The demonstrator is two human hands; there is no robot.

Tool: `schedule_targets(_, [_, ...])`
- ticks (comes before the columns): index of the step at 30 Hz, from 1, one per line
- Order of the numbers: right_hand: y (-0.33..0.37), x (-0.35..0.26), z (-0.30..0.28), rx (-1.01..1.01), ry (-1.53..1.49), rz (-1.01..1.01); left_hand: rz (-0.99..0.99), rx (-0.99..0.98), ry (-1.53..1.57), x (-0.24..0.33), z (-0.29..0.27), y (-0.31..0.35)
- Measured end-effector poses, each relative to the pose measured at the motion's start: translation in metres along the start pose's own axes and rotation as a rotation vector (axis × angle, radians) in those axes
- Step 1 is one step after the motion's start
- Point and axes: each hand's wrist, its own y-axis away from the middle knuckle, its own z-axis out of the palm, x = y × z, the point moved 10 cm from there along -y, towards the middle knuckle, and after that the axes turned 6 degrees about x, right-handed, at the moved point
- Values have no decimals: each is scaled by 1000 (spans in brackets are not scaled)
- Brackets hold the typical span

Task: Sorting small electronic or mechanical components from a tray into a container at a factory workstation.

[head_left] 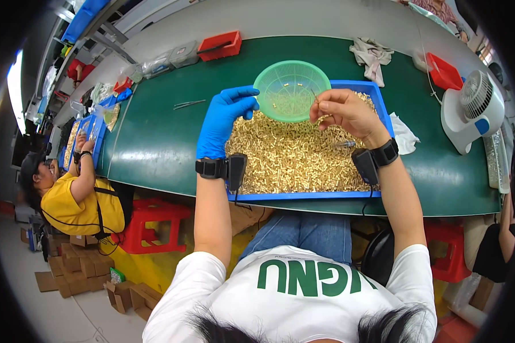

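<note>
A light green plastic sieve basket (292,70) is over the far part of a blue tray (303,196). A few small brass-coloured pieces lie inside the basket. My left hand (226,117), in a blue glove, pinches the basket's left rim. My bare right hand (349,111) is at the right rim with thumb and forefinger closed on a thin dark rod (313,94), whose exact kind is too small to tell. Below both hands, the tray is filled with small brass-coloured cylindrical pieces (292,160). A small clear object (344,144) lies on the pieces near my right wrist.
On the green table (154,131) lie tweezers (189,104), a rag (373,57) and white tissue (403,136). Red bins (220,46) stand at the back, a white fan (472,108) at right. A person in yellow (83,200) works at left.
</note>
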Motion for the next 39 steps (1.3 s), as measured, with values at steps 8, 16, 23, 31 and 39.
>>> schedule_targets(8, [1, 5, 29, -117, 133, 22, -87, -237, -46, -24, 18, 13])
schedule_targets(16, [-13, 20, 4, -37, 159, 5, -46, -154, -52, -35, 32, 0])
schedule_targets(23, [-14, 13, -5, 69, 168, 0, -4, -84, 0, -31, 26, -2])
schedule_targets(31, [-13, 8, -8, 205, 407, -59, -30, -47, 102, -31, 27, 0])
schedule_targets(39, [1, -31, 12, 323, 993, -575, -81, -82, 151, -39, 41, 1])
